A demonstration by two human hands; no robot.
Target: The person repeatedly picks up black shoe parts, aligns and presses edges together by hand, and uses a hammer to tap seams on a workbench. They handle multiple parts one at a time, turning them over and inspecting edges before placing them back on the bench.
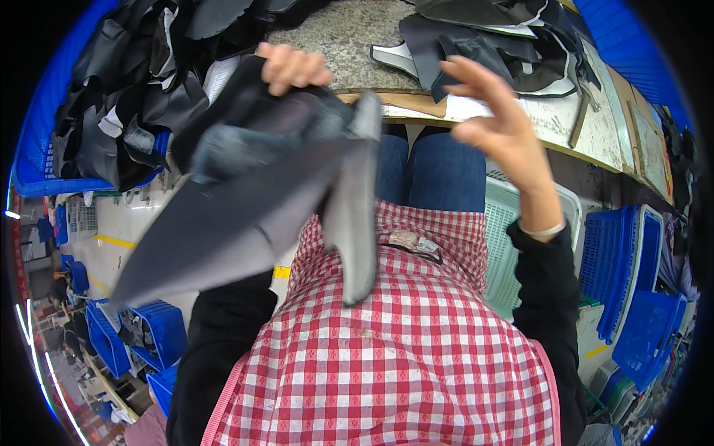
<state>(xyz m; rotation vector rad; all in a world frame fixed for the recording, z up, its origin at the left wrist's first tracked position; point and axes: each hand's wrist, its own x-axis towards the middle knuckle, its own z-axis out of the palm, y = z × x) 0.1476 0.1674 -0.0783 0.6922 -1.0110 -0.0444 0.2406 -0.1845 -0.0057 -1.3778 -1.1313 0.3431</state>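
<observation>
My left hand (pixel 294 68) is closed over the top edge of a black leather shoe upper (pixel 238 215). The upper hangs toward my lap, smeared by motion, with its pale grey lining edge (pixel 357 230) turned to the right. My right hand (pixel 506 123) is raised over the front edge of the worktable (pixel 327 41), its thumb and fingers apart and nothing between them. Close beyond that hand lies a loose pile of black uppers (pixel 476 52) with whitish linings.
A blue basket (pixel 33 160) heaped with black leather pieces (pixel 119 89) stands at the left. Right of my lap is a pale green basket (pixel 502 245); farther right are stacked blue baskets (pixel 613 260). A thin bar (pixel 580 119) lies near the table's right side.
</observation>
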